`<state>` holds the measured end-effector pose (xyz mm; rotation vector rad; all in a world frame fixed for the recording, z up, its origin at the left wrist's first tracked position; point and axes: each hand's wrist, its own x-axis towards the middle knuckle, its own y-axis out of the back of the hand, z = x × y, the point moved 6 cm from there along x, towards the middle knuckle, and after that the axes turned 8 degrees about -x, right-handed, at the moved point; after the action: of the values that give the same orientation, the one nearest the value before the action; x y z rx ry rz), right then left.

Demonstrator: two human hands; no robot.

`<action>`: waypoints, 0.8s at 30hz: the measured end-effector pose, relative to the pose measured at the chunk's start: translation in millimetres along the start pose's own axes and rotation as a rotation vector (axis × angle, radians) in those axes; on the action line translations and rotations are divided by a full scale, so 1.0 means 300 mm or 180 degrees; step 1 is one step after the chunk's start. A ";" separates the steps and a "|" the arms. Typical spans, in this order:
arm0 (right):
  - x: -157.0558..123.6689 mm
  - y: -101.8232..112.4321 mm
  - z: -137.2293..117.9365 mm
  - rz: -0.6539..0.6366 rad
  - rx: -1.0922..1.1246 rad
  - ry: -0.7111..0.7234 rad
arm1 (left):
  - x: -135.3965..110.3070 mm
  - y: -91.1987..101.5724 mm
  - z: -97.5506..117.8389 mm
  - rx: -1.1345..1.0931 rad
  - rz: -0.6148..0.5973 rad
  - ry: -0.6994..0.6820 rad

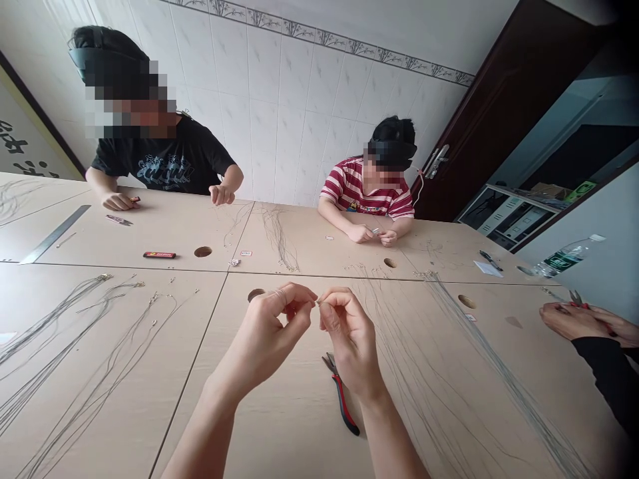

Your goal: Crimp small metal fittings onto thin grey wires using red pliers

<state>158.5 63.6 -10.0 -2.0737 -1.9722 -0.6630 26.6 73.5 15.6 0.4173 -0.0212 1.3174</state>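
My left hand (277, 329) and my right hand (352, 342) meet fingertip to fingertip above the table (279, 426). Both are closed in a pinch, and between them is something tiny that I cannot make out. Beneath my right hand lies a pair of pliers (342, 399) with red and black handles. To the right of my hands, thin grey cords (399, 359) run across the tabletop toward me. More cords, a thicker bundle (504, 376), stretch out farther right.
Several cords with metal ends (90, 303) lie at left. Across the table sit two people, near a steel ruler (57, 233) and a red-black box cutter (160, 255). At right, a co-worker's hands (584, 319) hold pliers, near a plastic bottle (566, 256). Round holes (203, 251) pierce the tabletop.
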 end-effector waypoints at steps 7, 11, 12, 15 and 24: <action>0.000 -0.003 -0.006 -0.0130 -0.0186 0.0048 | 0.001 0.013 -0.003 -0.0179 -0.0052 0.0098; 0.001 -0.003 -0.011 -0.0194 -0.0188 0.0096 | 0.004 0.008 -0.013 -0.0264 -0.0151 0.0201; 0.001 -0.003 -0.012 -0.0212 -0.0180 0.0102 | 0.005 0.007 -0.015 -0.0293 -0.0162 0.0215; 0.001 -0.005 -0.014 -0.0262 -0.0158 0.0121 | 0.004 0.005 -0.022 -0.0394 -0.0187 0.0273; 0.001 -0.008 -0.011 -0.0327 -0.0175 0.0173 | 0.004 0.009 -0.030 -0.0675 -0.0257 0.0467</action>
<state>155.5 62.5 -7.4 -1.9734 -2.0636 -0.7937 22.6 77.9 8.4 0.1393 -0.0211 1.2487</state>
